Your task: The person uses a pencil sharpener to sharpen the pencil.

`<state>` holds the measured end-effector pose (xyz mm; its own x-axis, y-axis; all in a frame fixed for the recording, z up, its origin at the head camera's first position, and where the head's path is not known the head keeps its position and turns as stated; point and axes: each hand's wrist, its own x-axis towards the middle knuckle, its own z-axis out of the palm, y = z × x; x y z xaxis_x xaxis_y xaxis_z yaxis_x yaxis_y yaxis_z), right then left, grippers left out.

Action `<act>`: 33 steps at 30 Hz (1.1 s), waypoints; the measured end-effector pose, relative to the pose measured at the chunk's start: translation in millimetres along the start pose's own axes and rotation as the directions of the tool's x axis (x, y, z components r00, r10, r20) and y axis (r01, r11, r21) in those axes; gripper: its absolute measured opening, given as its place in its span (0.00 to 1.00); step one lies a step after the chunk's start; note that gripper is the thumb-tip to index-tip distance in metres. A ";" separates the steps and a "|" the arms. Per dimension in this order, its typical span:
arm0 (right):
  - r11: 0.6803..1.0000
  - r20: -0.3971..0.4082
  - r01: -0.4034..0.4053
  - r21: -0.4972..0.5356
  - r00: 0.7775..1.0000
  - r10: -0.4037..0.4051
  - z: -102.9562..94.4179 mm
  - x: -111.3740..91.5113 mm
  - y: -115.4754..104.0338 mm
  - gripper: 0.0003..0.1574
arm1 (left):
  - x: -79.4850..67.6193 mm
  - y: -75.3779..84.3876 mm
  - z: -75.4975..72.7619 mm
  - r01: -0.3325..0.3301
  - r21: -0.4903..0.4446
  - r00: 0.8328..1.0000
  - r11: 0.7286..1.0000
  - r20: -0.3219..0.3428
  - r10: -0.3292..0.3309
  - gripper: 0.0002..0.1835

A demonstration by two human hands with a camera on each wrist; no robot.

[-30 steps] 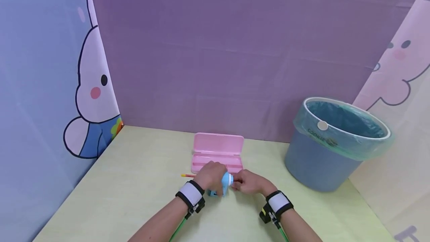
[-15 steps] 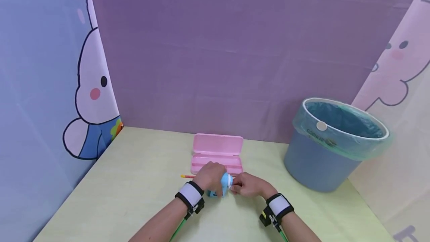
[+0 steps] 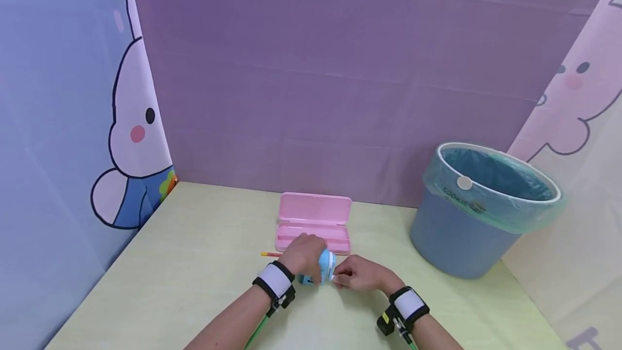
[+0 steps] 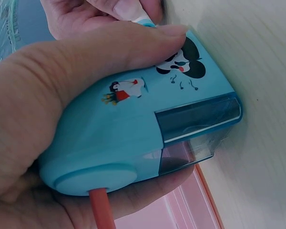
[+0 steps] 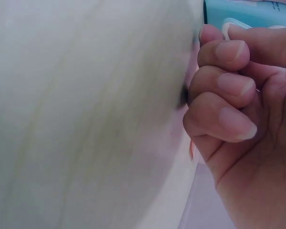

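A light blue pencil sharpener [image 3: 324,268] lies in the middle of the table, in the grip of my left hand [image 3: 304,255]. In the left wrist view the thumb lies across its printed side, near a clear shavings window [image 4: 195,152]. A red pencil [image 4: 102,210] sticks out of the round hole at its end; the pencil's yellow tip [image 3: 266,254] shows left of the hand in the head view. My right hand [image 3: 358,273] pinches the small white crank handle [image 4: 144,20] at the opposite end, its other fingers curled in.
Just behind the hands stands an open pink pencil case [image 3: 315,210], lid up. A blue trash bin [image 3: 461,242] with a green liner is at the back right. Purple cloth [image 3: 311,96] closes off the table's far side.
My right hand has moved slightly down and toward me with the crank handle, turning it. The left hand and the sharpener hold nearly still.
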<state>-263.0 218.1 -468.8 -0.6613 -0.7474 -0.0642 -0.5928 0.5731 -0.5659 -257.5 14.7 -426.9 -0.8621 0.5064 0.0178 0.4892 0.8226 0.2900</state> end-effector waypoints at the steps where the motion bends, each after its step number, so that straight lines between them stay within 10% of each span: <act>1: 1.000 -0.003 -0.005 0.008 1.000 0.005 0.3 -0.5 -0.1 0.19 | 0.2 -0.1 0.1 0.000 0.002 1.000 1.000 -0.001 0.000 0.23; 33: 0.923 0.049 -0.036 0.384 0.999 0.018 2.7 -15.6 -3.1 0.21 | 2.9 -1.4 1.8 0.023 0.021 0.999 1.000 0.022 -0.024 0.26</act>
<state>-249.6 227.1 -468.3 -0.6489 -0.7522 -0.1147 -0.3468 0.4265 -0.8354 -260.5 15.5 -429.0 -0.8702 0.4925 -0.0102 0.4718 0.8393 0.2702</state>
